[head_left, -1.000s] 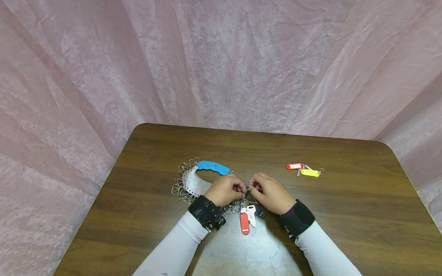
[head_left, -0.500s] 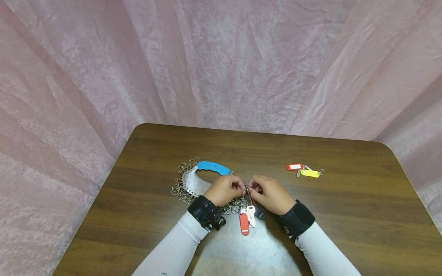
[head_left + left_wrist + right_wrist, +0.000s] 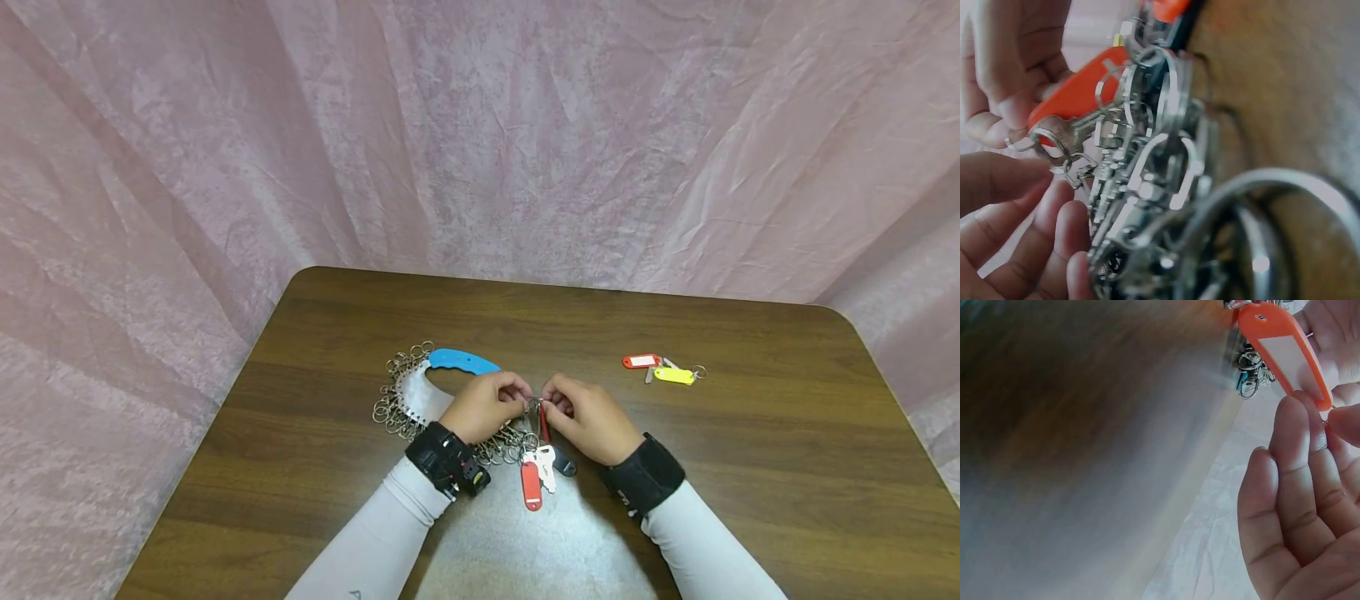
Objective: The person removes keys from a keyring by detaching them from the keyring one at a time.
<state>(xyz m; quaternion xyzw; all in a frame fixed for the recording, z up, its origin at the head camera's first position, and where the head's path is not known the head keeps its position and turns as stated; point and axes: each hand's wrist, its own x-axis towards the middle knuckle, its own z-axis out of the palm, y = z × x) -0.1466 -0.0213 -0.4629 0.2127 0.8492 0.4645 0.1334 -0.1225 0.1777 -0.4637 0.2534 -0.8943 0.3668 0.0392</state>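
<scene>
A crescent-shaped metal key holder [image 3: 420,398] with a blue handle [image 3: 461,361] and many rings along its edge lies on the table. My left hand [image 3: 487,408] is over its right end, pinching a small split key ring [image 3: 1050,139] beside the rim's clips. Facing it, my right hand [image 3: 588,421] pinches the same ring from the other side. A red key tag [image 3: 1266,324] and a key [image 3: 1083,126] hang from that ring. Just below the hands lie another red tag [image 3: 531,487], a silver key [image 3: 545,471] and a dark tag [image 3: 565,462]. Fingers partly hide the ring.
To the right on the wooden table [image 3: 750,467] lie a red tag [image 3: 641,362] and a yellow tag [image 3: 673,377] with keys and a ring. A pink curtain [image 3: 480,150] hangs behind the table's far edge.
My left hand has shifted slightly up and away from the body, and the ring has risen between the hands. The red tag hanging beneath it has come into sight.
</scene>
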